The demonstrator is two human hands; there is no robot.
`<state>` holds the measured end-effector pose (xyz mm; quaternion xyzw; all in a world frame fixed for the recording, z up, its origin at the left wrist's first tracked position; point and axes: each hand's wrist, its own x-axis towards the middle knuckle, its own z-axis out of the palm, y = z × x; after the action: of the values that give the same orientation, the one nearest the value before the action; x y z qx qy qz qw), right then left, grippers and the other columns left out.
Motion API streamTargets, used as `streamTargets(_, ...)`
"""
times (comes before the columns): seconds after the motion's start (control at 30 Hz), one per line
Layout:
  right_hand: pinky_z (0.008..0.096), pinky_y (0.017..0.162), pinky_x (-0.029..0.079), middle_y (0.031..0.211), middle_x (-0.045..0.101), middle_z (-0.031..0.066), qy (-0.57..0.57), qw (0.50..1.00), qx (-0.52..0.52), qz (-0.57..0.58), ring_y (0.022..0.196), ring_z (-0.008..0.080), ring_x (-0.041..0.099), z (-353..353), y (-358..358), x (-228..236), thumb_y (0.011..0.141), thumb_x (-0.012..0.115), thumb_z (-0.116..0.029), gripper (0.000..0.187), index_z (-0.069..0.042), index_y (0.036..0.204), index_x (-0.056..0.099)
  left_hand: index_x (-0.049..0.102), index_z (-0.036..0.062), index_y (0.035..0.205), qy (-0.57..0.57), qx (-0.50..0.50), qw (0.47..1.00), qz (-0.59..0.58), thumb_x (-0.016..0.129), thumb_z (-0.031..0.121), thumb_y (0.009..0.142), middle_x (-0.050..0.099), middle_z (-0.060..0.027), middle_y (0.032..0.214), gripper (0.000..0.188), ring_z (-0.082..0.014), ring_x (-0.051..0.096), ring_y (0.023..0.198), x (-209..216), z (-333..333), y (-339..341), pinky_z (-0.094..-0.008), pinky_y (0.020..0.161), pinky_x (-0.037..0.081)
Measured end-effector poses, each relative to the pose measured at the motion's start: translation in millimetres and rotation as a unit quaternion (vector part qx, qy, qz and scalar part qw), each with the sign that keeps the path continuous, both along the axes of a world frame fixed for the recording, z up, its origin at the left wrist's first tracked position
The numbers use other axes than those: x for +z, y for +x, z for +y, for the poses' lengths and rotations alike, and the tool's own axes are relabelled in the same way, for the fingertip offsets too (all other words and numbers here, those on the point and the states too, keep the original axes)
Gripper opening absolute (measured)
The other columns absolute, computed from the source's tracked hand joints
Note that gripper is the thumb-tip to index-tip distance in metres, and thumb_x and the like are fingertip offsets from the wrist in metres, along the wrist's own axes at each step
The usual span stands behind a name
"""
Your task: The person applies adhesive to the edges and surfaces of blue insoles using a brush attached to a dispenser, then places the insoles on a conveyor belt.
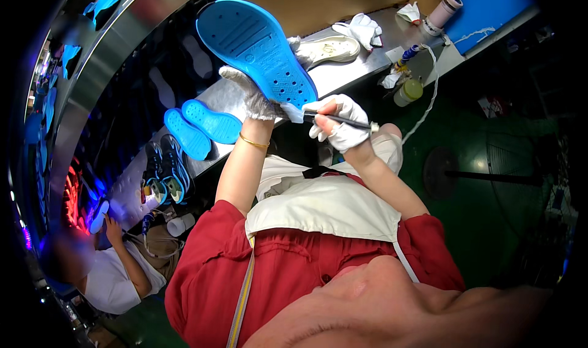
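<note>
A large bright-blue shoe sole [260,48] is tilted up in front of me, its face with grooves and small holes showing. My left hand [252,97], in a greyed white glove, is closed on the sole's near edge. My right hand [343,122] wears a white glove with bare fingertips and pinches the dark handle of a brush [355,124]. The pale brush head meets or lies very close to the sole's lower end; contact cannot be made out. Two smaller blue soles [211,122] lie side by side on the metal bench [236,106], left of my left hand.
Black-and-blue sneakers [173,167] stand at the bench's left. Behind the sole are a cream shoe [331,49] and white gloves [362,29]. A pink bottle [444,11], a lidded jar [409,92] and a white cable [432,94] are at right. A co-worker [119,271] holds a sole at lower left.
</note>
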<state>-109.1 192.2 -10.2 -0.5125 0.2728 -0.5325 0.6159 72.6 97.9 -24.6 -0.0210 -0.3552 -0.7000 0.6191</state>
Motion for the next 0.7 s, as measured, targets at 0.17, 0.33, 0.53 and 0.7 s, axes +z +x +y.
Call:
streamTargets(0.17,0.0264,0.072,0.052,0.091,0.065,0.0106,0.032,0.986,-0.009,-0.161,0.077,0.0151,0.064,-18.1,-12.0,-5.2,0.084,0.063,0.003,0.007,-0.001,0.089,0.060,0.033,0.0049,0.140,0.018,-0.036,0.999,-0.017,0.060,0.081,0.054,0.049,-0.0228,0.131,0.118,-0.0394,0.054,0.115,17.7,10.1,-2.1,-0.0545,0.095,0.047)
streamTargets(0.33,0.0253,0.074,0.051,0.087,0.064,0.0070,-0.130,0.978,-0.002,0.161,0.079,0.0125,0.062,-27.2,-24.6,5.8,0.079,0.067,0.004,0.008,-0.002,0.083,0.062,0.035,0.0000,0.138,0.059,0.015,0.971,-0.233,0.062,0.080,0.049,0.050,-0.0215,0.130,0.122,-0.0326,0.057,0.112,19.2,7.9,7.3,-0.0443,0.092,0.052)
streamTargets(0.53,0.0262,0.075,0.050,0.085,0.064,0.0059,0.054,0.973,0.195,0.110,0.080,0.0133,0.061,-45.6,-44.3,11.0,0.072,0.069,0.006,0.012,-0.001,0.081,0.063,0.039,-0.0007,0.136,0.020,-0.039,0.921,-0.386,0.062,0.075,0.063,0.057,-0.0209,0.120,0.108,-0.0307,0.062,0.104,41.0,7.7,-0.4,-0.0375,0.085,0.055)
streamTargets(0.7,0.0267,0.073,0.048,0.091,0.063,0.0064,-0.157,0.972,0.066,0.164,0.080,0.0124,0.057,-40.0,-30.4,14.0,0.077,0.065,0.005,0.010,-0.002,0.081,0.060,0.045,-0.0001,0.131,0.107,-0.033,0.900,-0.421,0.058,0.063,0.080,0.062,-0.0182,0.109,0.082,-0.0252,0.065,0.090,38.0,-10.6,-4.4,-0.0351,0.079,0.056)
